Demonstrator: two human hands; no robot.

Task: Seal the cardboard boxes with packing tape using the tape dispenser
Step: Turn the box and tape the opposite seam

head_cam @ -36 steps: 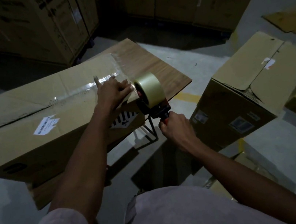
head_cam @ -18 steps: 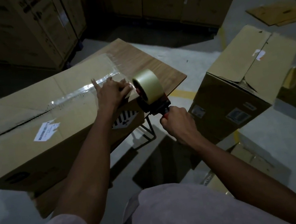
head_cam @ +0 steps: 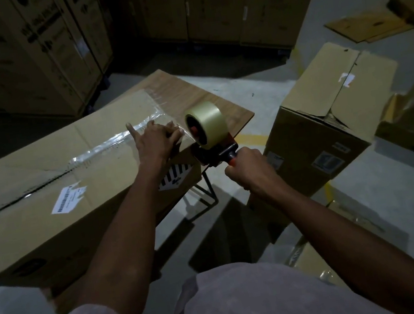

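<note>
1. At right end of long cardboard box (head_cam: 51,180), left hand (head_cam: 156,142) lies flat on clear tape strip (head_cam: 107,143), fingers straight, pressing
2. Right hand (head_cam: 249,170) curled round red handle of tape dispenser (head_cam: 210,140); roll upright, touching box's right top edge, just beside left fingertips
3. Box lies on wooden table (head_cam: 220,111), flaps closed, centre seam taped only on right part
4. Second box (head_cam: 329,122) on floor to right, flaps shut, near dispenser hand

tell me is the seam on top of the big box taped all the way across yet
No, the shiny tape covers only the right part of the seam on the long cardboard box, while the left part is a bare dark gap.
</note>
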